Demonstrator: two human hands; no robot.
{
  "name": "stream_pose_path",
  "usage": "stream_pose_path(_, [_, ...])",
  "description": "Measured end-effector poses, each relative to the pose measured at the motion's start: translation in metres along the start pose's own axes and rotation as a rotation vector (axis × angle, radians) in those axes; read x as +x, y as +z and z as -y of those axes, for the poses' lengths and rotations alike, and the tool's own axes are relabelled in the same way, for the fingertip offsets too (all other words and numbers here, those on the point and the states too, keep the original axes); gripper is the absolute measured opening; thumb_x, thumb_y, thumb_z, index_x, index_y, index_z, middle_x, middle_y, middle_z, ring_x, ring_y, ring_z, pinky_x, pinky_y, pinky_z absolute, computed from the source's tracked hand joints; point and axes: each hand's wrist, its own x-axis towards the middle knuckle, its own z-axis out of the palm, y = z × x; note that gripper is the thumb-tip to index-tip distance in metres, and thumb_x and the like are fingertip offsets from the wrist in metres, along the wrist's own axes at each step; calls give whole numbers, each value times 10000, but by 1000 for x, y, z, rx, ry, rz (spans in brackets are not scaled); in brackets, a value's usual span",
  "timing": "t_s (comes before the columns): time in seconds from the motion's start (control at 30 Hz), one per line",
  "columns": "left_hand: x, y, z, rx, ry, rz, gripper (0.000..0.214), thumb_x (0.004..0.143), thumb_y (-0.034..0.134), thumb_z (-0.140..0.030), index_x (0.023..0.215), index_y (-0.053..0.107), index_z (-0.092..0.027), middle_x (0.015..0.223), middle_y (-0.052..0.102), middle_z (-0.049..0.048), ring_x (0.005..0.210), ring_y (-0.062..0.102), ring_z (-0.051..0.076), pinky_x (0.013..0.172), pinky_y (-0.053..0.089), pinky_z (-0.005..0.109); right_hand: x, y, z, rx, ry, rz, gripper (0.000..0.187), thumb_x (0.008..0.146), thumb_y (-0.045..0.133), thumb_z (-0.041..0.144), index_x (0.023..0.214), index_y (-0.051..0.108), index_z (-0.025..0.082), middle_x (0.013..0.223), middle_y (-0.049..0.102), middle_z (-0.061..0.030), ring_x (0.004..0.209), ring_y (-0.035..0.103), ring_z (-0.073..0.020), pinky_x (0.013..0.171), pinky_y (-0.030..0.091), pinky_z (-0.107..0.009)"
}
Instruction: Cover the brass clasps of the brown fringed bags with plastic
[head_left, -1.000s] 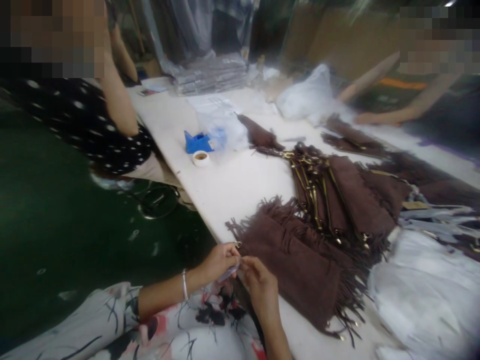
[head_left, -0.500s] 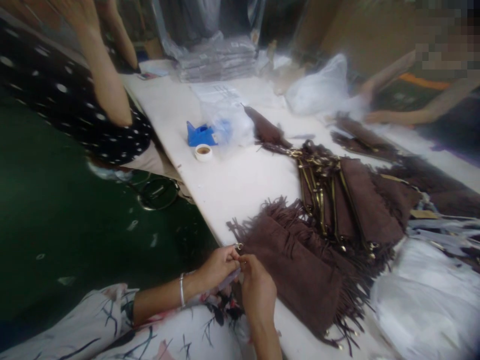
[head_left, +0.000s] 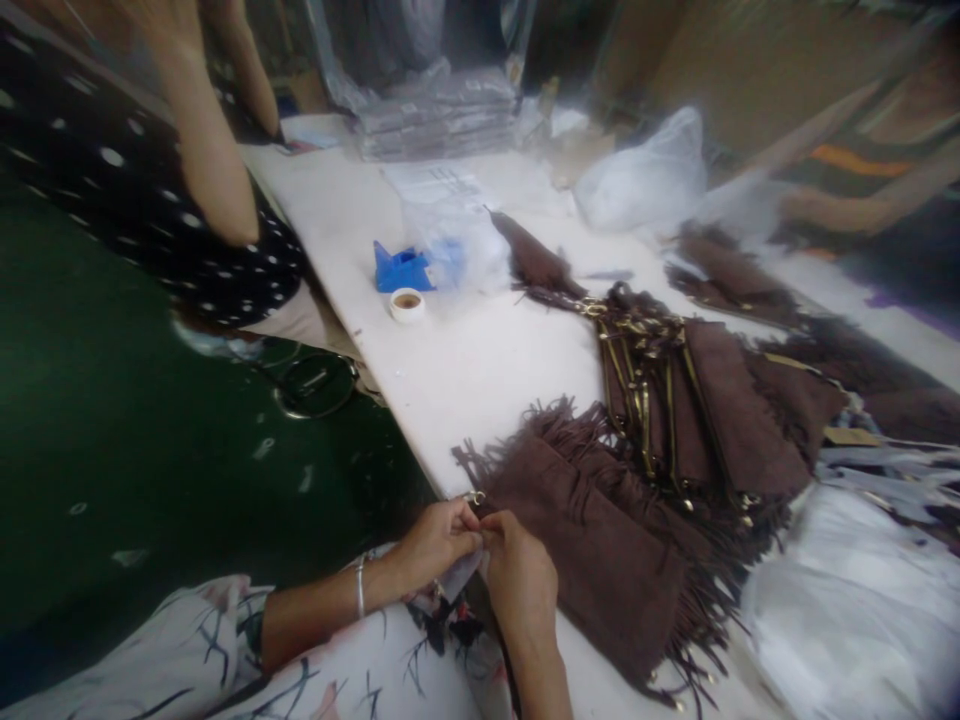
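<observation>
My left hand (head_left: 442,540) is closed in a pinch, and a small gold-coloured metal clasp (head_left: 474,497) sticks out above its fingertips. A thin greyish piece (head_left: 457,578) shows beneath those fingers; its kind is unclear. Fingertip to fingertip with it, my right hand (head_left: 519,578) is also pinched closed; whatever it holds is hidden. Both hands are over my lap at the table's near edge. Just beyond them lies a pile of brown fringed suede-like bags (head_left: 592,540). More brown bags (head_left: 742,400) with gold zips and metal fittings lie behind.
A blue tape dispenser (head_left: 401,268) and a tape roll (head_left: 407,305) are on the white table (head_left: 465,370). Clear plastic bags (head_left: 847,600) bulge at right. Packed bundles (head_left: 439,115) are stacked at the back. Co-workers are at left, in a dotted sleeve (head_left: 247,260), and far right.
My hands stay together, with the clasp now more tilted and the greyish piece more exposed below. The right-hand co-worker's arms have shifted right, blurred.
</observation>
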Motion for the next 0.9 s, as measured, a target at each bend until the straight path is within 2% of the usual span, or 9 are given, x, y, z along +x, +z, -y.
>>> stream_pose_path(0.2, [6, 5, -3, -7, 19, -92, 196, 759, 635, -295, 662, 561, -142, 598, 532, -9, 555, 450, 110, 527, 303, 227, -2, 3, -5, 37, 9, 10, 148, 888, 494, 216, 908, 629, 273, 797, 717, 4, 794, 672, -207, 609, 321, -252])
stream_pose_path(0.4, [5, 12, -3, 23, 16, -169, 222, 770, 610, -324, 650, 558, -145, 571, 499, -20, 532, 421, 104, 513, 285, 226, -12, 18, -11, 179, 47, -98, 232, 921, 403, 264, 1104, 541, 227, 926, 722, -45, 850, 676, -222, 691, 396, -270])
stream_pose_path(0.57, [5, 11, -2, 5, 8, -141, 210, 773, 609, -321, 671, 575, -141, 588, 526, -11, 541, 446, 107, 523, 304, 227, -11, 18, -10, 233, 53, -103, 244, 904, 409, 286, 1081, 562, 220, 894, 722, -53, 854, 679, -230, 711, 416, -278])
stream_pose_path(0.77, [1, 8, -1, -36, -3, -96, 106, 758, 611, -243, 737, 600, -139, 648, 575, 3, 581, 504, 114, 553, 347, 223, -12, 19, -19, 322, 10, -150, 266, 891, 421, 337, 1063, 580, 211, 904, 720, -54, 809, 674, -214, 709, 439, -270])
stream_pose_path(0.9, [1, 8, -4, -25, -13, -104, 68, 729, 598, -191, 745, 622, -129, 663, 597, 12, 596, 524, 120, 568, 366, 226, -12, 18, -19, 310, -5, -131, 269, 895, 415, 350, 1020, 611, 215, 874, 721, -49, 768, 666, -209, 684, 428, -267])
